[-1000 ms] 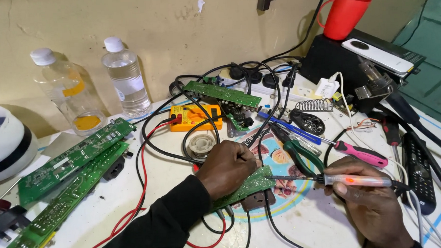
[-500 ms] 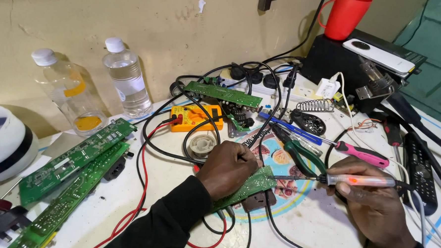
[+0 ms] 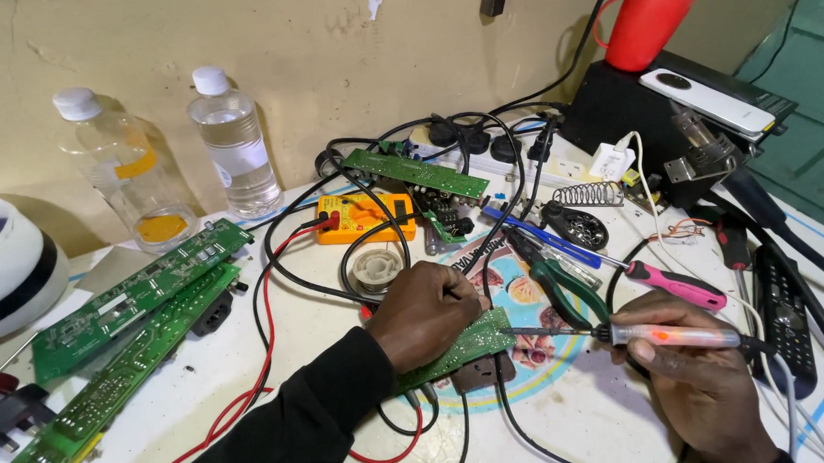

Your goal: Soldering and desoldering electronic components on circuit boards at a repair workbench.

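Two bare hands work over a cluttered white desk (image 3: 251,359). We see the left hand (image 3: 425,312) pressed down on a narrow green circuit board (image 3: 463,348), its grip closed over the board's upper edge, pinning it near the desk's middle on a round, colourful printed mat (image 3: 526,301). The right hand (image 3: 701,376) wraps a full grip around a translucent-handled soldering tool glowing orange (image 3: 676,336), whose metal tip meets the board's right end. Green-handled pliers (image 3: 563,285) and a pink-handled screwdriver (image 3: 674,285) lie just beyond the tool. An orange multimeter (image 3: 360,217) sits further back, two clear plastic bottles (image 3: 232,142) by the wall.
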